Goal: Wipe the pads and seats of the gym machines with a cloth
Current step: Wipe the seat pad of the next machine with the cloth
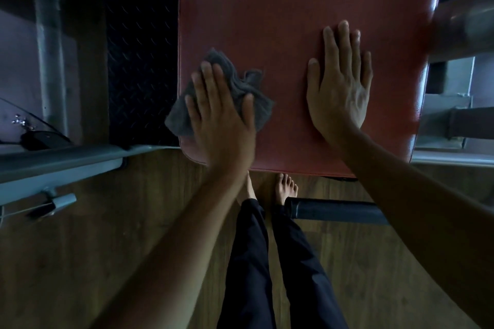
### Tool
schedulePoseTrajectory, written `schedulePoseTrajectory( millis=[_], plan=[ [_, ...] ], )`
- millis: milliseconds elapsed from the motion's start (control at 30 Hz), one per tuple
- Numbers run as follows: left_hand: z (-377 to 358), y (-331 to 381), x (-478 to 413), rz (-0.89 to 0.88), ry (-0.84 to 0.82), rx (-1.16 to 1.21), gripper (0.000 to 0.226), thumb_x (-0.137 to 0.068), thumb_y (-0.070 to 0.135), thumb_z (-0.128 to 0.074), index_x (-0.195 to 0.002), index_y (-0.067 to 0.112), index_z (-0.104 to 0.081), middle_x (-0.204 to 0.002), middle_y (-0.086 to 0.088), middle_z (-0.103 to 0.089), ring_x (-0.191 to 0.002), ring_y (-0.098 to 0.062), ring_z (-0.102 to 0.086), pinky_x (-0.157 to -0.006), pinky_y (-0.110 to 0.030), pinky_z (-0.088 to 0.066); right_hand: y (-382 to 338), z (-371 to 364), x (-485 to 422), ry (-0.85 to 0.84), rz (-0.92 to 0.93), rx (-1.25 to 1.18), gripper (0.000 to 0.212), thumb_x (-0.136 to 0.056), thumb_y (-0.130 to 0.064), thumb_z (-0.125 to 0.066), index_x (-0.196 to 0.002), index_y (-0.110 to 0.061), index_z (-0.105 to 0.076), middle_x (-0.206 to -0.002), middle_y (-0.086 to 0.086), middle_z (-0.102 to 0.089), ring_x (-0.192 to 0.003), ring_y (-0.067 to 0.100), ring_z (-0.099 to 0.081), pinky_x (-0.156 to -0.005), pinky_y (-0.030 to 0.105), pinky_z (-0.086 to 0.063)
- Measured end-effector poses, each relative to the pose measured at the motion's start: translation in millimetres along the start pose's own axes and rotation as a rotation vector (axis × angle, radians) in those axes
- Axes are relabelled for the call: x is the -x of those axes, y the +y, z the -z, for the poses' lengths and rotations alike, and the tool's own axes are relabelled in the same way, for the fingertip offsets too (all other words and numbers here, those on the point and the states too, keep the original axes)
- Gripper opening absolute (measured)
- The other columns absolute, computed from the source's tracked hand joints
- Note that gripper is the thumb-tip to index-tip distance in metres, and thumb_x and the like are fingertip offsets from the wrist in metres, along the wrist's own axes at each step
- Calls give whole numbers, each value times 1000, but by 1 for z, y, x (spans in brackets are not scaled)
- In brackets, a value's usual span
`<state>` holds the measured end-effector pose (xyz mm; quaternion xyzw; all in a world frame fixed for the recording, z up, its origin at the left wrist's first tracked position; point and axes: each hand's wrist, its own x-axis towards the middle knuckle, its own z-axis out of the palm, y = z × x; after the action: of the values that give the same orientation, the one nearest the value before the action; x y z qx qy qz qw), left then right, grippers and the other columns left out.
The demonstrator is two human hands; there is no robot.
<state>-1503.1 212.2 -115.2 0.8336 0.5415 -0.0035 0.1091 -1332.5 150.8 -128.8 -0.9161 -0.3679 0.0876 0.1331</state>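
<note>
Left hand (219,117) flat on cloth (240,88), red seat (280,8).

A black tread-plate mat (141,48) lies on wooden flooring (80,262) beside what seems a grey metal frame (53,160).

Both bare forearms reach forward and down. The left hand (222,117) lies flat, palm down, fingers together (thumb spread), and the right hand (338,80) likewise presses flat, fingers extended.
</note>
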Motion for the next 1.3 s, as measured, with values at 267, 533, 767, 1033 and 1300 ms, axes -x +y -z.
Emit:
schedulePoseTrajectory(
  millis=[267,533,767,1033,1300],
  plan=[
    [1,-40,-19,-470,-89,-55,70,-104,55,-28,-158,12,-18,-166,-8,-17,-154,-23,-11,-125,-44,-10,0,0,-1,5,4,1,55,-104,-41,-24,-156,-22,-20,-165,0,-13,-152,19,-8,-123,38,-5],
    [-3,-12,12,-589,-173,-56,70,-103,56,-27,-157,12,-20,-165,-7,-18,-153,-20,-10,-125,-41,-6,0,1,-1,-11,-1,6,56,-104,-41,-24,-156,-23,-20,-165,-1,-13,-152,19,-7,-122,37,-4],
    [-4,5,8,-6,-15,18,71,-104,55,-27,-158,12,-13,-167,-6,-11,-154,-24,-7,-126,-44,-6,1,1,-1,-1,-12,-19,55,-103,-41,-25,-156,-23,-22,-164,-1,-14,-152,18,-8,-122,36,-3],
    [7,-60,-15,-332,-75,-3,69,-103,55,-29,-158,14,-18,-166,-5,-15,-154,-25,-11,-126,-43,-6,0,2,-2,-10,-10,-22,55,-104,-41,-25,-156,-23,-20,-165,-1,-13,-152,18,-7,-122,37,-3],
    [-11,42,37,-190,-86,108,68,-103,52,-30,-158,12,-21,-166,-6,-18,-154,-23,-11,-126,-43,-6,-2,16,-5,-21,-119,-422,48,-101,-33,-40,-147,-20,-41,-160,0,-30,-149,18,-20,-122,42,-14]
  ],
)
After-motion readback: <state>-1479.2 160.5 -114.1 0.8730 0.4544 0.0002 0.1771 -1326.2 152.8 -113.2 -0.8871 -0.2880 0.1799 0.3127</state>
